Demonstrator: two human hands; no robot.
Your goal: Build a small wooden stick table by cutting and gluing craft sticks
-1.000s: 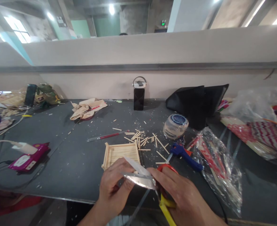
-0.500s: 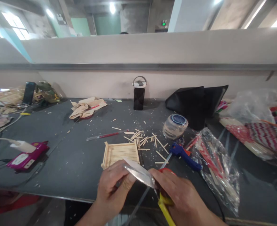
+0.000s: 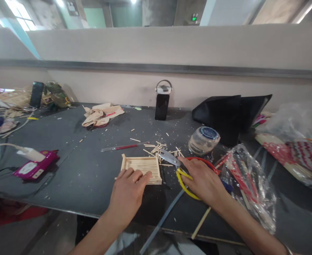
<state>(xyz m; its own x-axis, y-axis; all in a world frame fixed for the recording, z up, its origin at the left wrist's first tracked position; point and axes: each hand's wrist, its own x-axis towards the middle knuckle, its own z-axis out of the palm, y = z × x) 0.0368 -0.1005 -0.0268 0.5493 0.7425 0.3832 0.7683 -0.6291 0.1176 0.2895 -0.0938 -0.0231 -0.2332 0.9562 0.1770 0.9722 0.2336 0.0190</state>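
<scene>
A small tray of pale wooden sticks [image 3: 141, 164] lies on the dark table. My left hand [image 3: 130, 184] rests on its near edge, fingers bent over the rim; whether they pinch anything is hidden. To the right, my right hand [image 3: 199, 177] is closed on scissors [image 3: 169, 157] with yellow and red handles. Their metal blades point left over the cut stick pieces [image 3: 158, 147], near the tray's right side. A longer stick [image 3: 201, 223] shows below my right hand.
Behind my right hand stands a clear jar with a blue lid [image 3: 205, 140]. A plastic bag [image 3: 248, 184] lies at right, a pink power strip [image 3: 36, 165] at left. A phone [image 3: 162, 106] stands against the wall, and a red pen [image 3: 124, 146] lies behind the tray.
My left hand has moved down onto the tray's near edge. My right hand has moved forward and the scissors now lie low over the table, blades pointing left. The view has shifted slightly.
</scene>
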